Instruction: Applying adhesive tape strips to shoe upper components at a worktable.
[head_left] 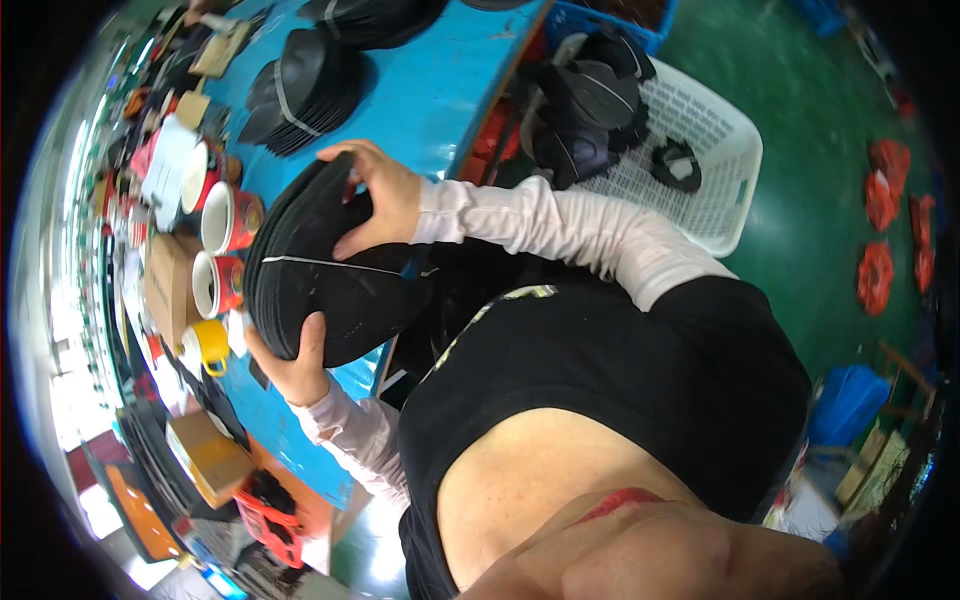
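From the head camera, both hands grip a stack of black cap pieces [330, 270] held over the blue table [440, 90]: the left hand [295, 365] cups it from below, fingers curled under, and the right hand [385, 195] presses on top, fingers spread. Beside it stand red-and-white tubs [228, 220], a brown carton [168, 285] and a yellow mug [208, 345]. A white basket [715, 150] rests on the green floor [810, 230].

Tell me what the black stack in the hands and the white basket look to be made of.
Black stack: thin matte sheets, likely fabric or foam; dull surface, layered edges. White basket: moulded plastic, by its smooth rim and lattice of holes. Left hand and right hand grip the stack.
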